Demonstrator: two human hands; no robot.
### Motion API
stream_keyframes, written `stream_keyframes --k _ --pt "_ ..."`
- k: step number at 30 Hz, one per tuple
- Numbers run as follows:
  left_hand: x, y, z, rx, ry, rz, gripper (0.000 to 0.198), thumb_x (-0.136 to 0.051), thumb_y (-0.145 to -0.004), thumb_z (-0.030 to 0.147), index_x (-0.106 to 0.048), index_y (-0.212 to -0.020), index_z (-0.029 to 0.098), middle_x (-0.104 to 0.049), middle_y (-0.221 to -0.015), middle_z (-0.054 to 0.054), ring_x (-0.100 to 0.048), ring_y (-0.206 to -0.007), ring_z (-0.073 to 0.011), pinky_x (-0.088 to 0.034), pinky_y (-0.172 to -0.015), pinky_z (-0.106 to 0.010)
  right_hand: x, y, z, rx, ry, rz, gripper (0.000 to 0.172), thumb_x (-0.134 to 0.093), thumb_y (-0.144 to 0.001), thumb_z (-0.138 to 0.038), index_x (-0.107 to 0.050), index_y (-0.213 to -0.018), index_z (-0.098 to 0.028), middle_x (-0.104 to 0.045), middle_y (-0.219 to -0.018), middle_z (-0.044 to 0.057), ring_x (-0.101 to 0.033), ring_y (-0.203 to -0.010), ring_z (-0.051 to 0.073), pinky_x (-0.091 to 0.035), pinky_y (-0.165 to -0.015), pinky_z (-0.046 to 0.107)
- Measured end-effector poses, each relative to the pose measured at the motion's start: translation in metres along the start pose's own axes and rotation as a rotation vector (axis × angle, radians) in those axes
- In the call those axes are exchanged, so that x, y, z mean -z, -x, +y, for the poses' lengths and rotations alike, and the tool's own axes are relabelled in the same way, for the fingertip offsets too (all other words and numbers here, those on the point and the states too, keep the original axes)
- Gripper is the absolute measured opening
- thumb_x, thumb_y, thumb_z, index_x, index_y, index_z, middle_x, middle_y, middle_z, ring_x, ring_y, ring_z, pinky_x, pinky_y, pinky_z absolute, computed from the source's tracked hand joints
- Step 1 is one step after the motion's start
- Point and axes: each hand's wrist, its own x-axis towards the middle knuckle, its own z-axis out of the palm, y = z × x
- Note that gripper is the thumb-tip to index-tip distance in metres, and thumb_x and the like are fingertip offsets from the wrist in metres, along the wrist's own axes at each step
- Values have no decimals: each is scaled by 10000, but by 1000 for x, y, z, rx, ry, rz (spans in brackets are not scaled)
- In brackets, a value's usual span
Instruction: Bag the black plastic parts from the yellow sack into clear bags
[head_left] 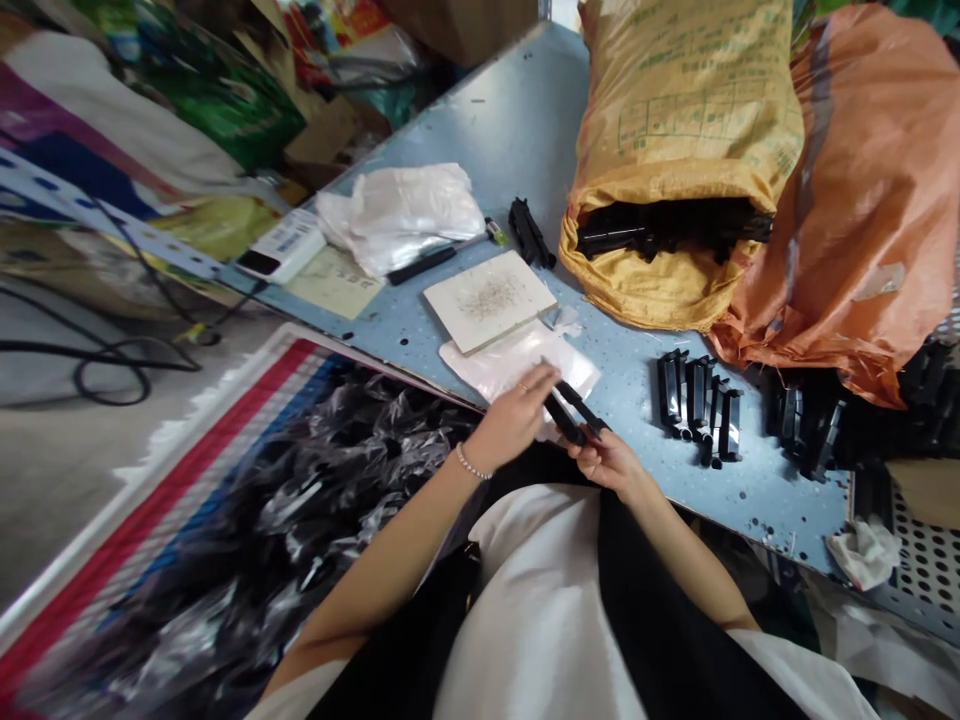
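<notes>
Since everything needs to stay within reach, the blue bench [517,120] holds woven sacks [679,150] of black parts, with more set out in rows [697,410] for easy picking. Above a clear bag [517,365], the right hand [604,462] pinches two black pieces [574,412], while the left hand's [510,420] closed-up fingers [544,378] meet them; any grip there is hidden.

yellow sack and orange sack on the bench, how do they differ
The yellow woven sack has green printing, while the orange woven sack has a grey stripe. The yellow sack's open mouth shows black plastic parts; the orange sack shows no contents. Both lie side by side on the blue bench.
</notes>
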Motion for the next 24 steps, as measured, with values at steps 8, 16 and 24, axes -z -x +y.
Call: stream_keyframes --k 8,16,24 --pt "-10 25 57 -246 31 -75 677 -451 -934 109 -230 -1562 236 -510 -1452 -145 -516 -1352 -222 -497 -1108 -389 -31 26 0 417 427 288 198 -734 -741 -324 -605 -796 -184 -566 -575 -50 -479 -455 68 -396 -418 157" --pt "10 42 71 -211 -221 106 309 -557 -955 245 -602 -1256 191 -699 -1188 -112 -683 -1098 -212 -567 -985 -346 -59 17 30 453 790 170 233 -608 -851 -418 -637 -847 -187 -624 -656 -31 -560 -572 108 -474 -545 218" --pt "110 147 1 422 -295 85 221 -516 -886 449 -702 -955 349 -735 -1039 11 -698 -979 -276 -550 -982 -492 -53 49 -39 511 1529 162 333 -498 -973 -311 -669 -1234 -194 -699 -1084 88 -678 -832 168 -533 -812 316"
